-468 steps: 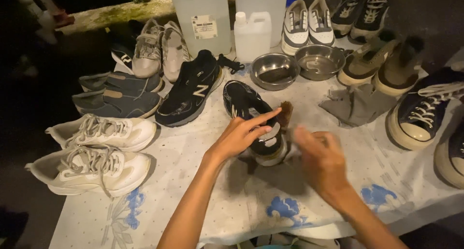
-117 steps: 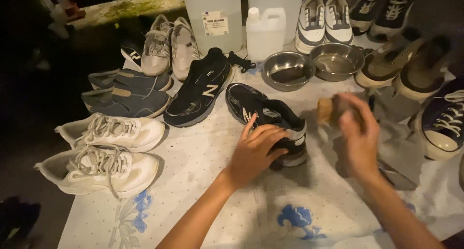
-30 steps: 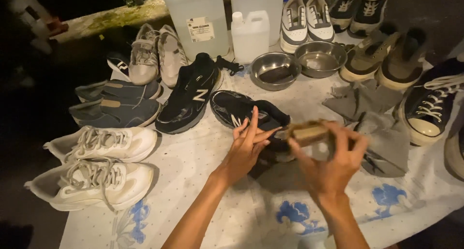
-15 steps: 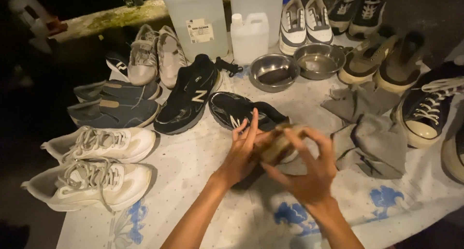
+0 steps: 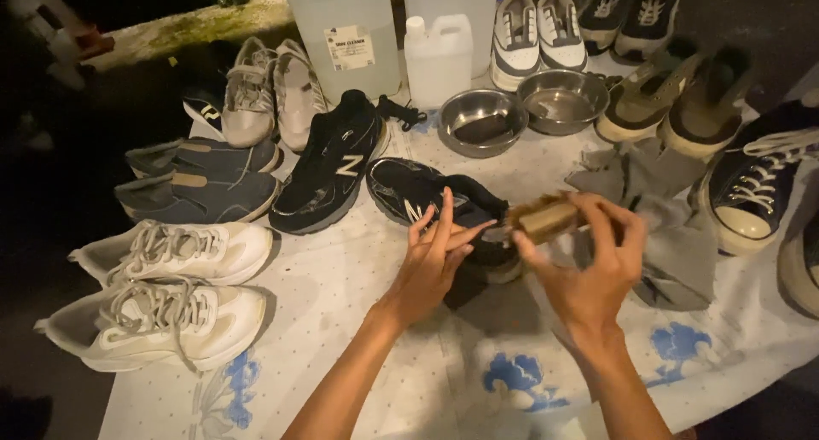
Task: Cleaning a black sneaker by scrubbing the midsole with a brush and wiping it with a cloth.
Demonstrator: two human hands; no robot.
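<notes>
We're gripping a wooden brush in our right hand, fingers closed round it, while our left hand is pressing flat on the black sneaker mid-table. We're scrubbing its heel end, looks like. Two steel bowls behind are holding something dark, can't tell what.

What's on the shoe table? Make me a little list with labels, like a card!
Left hand: left hand pressing down on the black sneaker
Right hand: right hand gripping a wooden brush at the sneaker's heel end
Matching shoe: second black sneaker, beside the first
Near left: two white sneakers
Bowls: two metal bowls behind the shoe
Cloths: grey cloths under the right hand's far side
Cover: white tablecloth with blue flowers
</notes>
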